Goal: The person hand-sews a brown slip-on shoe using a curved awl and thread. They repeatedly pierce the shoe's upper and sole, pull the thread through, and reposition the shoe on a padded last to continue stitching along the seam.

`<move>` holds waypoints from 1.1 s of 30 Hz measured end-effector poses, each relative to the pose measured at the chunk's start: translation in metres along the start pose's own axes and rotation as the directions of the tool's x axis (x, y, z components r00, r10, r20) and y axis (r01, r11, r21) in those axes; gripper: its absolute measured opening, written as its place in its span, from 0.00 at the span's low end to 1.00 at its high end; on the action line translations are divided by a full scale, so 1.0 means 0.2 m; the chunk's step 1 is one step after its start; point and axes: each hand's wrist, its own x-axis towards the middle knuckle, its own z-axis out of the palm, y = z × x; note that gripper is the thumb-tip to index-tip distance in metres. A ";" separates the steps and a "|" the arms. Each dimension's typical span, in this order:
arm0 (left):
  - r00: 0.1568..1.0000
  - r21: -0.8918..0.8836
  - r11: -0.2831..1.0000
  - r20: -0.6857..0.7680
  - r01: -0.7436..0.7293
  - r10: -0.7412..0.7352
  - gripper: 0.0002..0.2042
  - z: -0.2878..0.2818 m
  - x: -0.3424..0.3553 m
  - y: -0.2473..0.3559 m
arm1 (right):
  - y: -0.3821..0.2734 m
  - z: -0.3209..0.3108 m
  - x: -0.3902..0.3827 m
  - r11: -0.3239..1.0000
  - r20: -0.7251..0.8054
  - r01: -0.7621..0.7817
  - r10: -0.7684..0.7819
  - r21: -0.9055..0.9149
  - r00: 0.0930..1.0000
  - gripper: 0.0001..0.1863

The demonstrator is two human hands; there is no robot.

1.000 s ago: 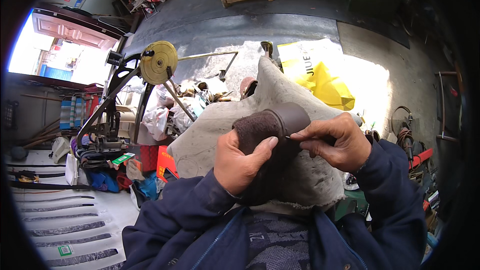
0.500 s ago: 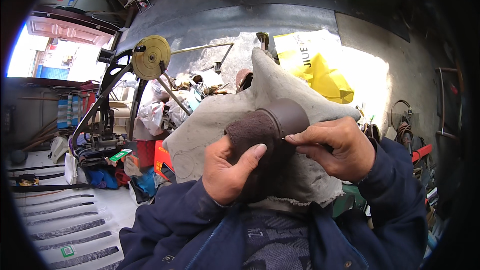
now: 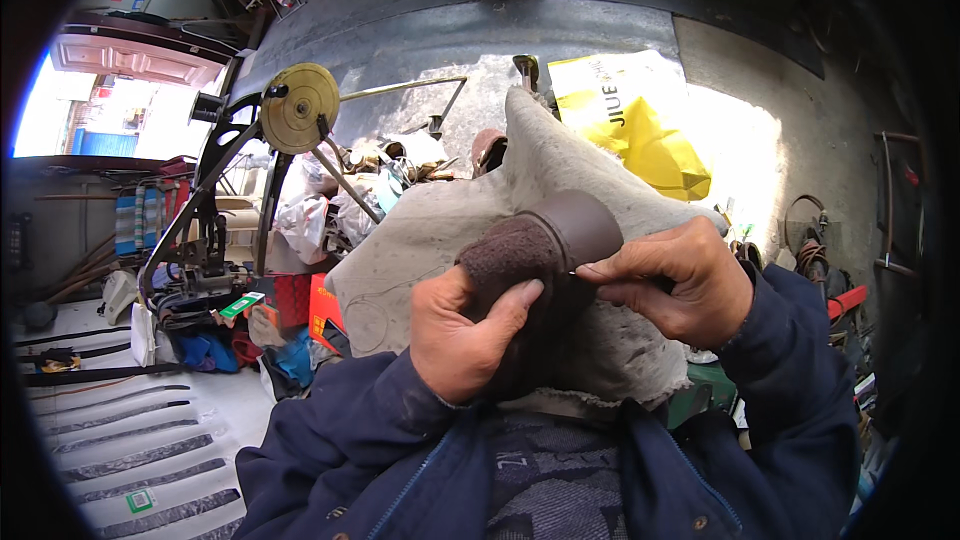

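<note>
My left hand [image 3: 465, 335] is wrapped round a dark brown fuzzy shoe [image 3: 515, 252], thumb pressed on its near side. A smooth, rounded brown part [image 3: 578, 225] joins the fuzzy part along a ridged edge and points up and to the right. My right hand [image 3: 685, 280] is closed in a pinch beside that edge. A tiny, thin, needle-like tip [image 3: 573, 272] shows at its fingertips against the shoe; the rest of it is hidden by the fingers. Underneath, a grey-beige cloth [image 3: 430, 230] covers my lap, with a fine looped thread [image 3: 365, 318] lying on its left part.
At the left stands a black hand-cranked machine with a brass-coloured wheel [image 3: 300, 108]. Plastic bags [image 3: 303, 225] and scraps lie behind it. A yellow and white bag [image 3: 640, 130] is on the floor ahead. Dark strips [image 3: 140, 458] lie on a white surface at lower left.
The shoe and my left hand have shifted slightly to the right. My right hand stays pinched at the shoe's edge, its fingers a little higher.
</note>
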 end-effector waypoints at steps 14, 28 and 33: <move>1.000 0.050 0.999 0.008 -0.001 0.000 0.13 0.02 0.03 0.03 | 0.05 0.04 0.02 0.999 -0.081 0.033 -0.030 0.034 0.996 0.08; 0.913 0.447 0.796 0.205 -0.408 0.353 0.14 -0.27 -0.05 0.03 | -0.01 0.05 0.02 0.995 0.019 -0.093 0.092 0.031 0.996 0.07; 0.945 0.524 0.803 0.295 -0.283 0.141 0.14 -0.29 0.02 0.01 | -0.03 0.07 0.03 0.991 0.051 -0.131 0.131 -0.001 0.990 0.07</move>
